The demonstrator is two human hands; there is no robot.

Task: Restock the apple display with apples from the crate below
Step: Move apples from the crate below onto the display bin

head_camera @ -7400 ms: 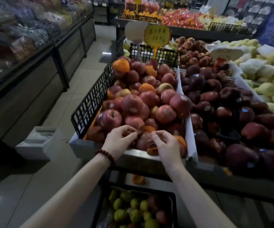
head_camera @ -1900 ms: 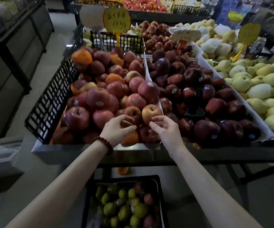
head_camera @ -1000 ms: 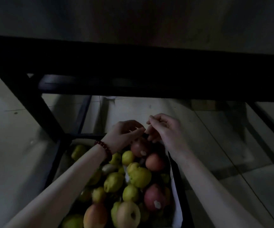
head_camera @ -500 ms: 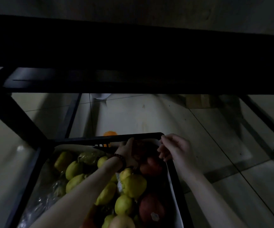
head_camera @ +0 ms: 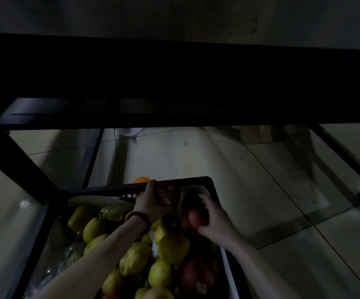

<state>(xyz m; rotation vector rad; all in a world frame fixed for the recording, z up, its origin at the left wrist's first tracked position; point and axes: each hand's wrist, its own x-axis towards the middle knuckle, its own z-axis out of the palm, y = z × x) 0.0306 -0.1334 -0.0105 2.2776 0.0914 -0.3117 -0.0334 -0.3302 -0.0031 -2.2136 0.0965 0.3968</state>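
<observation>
Under the dark display shelf, the left hand [head_camera: 151, 203] cups one dark red apple [head_camera: 167, 194] and the right hand [head_camera: 214, 221] another red apple [head_camera: 195, 217], both at the far end of the black plastic crate [head_camera: 181, 182], presumably because the reds cluster there.

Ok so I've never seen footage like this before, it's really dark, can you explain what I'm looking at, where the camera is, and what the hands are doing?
There is no machine here. The camera sits on a person's head and looks forward and down, so the two bare arms reaching in from below are the wearer's own.

The wide dark band across the top is the underside of a display stand; pale floor tiles show beyond it. On the floor stands a black crate filled with yellow-green fruit and some red apples.

The left hand, with a bead bracelet on its wrist, is closed around a red apple near the crate's far end. The right hand is wrapped around another red apple beside it. An orange foam net peeks out behind the crate's rim.
</observation>
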